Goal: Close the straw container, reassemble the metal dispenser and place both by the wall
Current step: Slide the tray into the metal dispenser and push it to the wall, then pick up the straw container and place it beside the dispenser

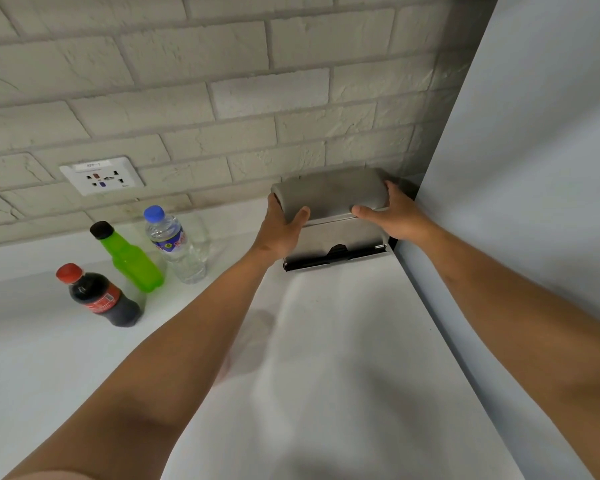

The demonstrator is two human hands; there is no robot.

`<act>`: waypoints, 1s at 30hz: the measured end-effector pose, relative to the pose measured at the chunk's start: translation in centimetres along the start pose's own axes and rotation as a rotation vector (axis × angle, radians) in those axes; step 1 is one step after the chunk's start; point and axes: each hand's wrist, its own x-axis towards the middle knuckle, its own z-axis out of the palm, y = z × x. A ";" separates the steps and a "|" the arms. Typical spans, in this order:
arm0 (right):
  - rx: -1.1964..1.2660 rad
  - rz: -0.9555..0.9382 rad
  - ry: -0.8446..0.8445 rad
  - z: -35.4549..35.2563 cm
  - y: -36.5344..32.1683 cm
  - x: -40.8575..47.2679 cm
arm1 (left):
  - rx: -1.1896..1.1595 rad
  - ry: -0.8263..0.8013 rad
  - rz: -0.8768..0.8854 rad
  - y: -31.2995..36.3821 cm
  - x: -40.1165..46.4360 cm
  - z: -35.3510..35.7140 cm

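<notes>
A brushed metal dispenser stands on the white counter in the far right corner, close to the brick wall. Its rounded lid is on top and a black bar runs along its open front at the bottom. My left hand grips the lid's left end, thumb on the front face. My right hand grips the lid's right end, thumb along the lid's lower edge. No separate straw container is visible.
Three bottles stand left of the dispenser: a clear water bottle with a blue cap, a green bottle with a black cap, and a cola bottle with a red cap. A wall socket sits above them. A pale panel bounds the right side.
</notes>
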 end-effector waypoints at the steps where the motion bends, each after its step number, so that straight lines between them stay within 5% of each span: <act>1: -0.006 0.006 -0.002 0.0 0.1 0.1 | 0.000 0.001 -0.002 0.0 0.0 0.0; 9: -0.005 0.044 0.002 0.0 -0.1 -1.5 | 0.051 -0.034 -0.069 0.3 -0.7 -0.8; 15: 0.010 -0.121 0.121 0.3 0.1 -9.6 | 0.243 -0.074 -0.099 -0.4 -6.1 -2.9; 30: 0.081 -0.212 -0.257 4.6 0.5 -28.4 | 0.205 0.006 0.147 -2.8 -27.0 -6.8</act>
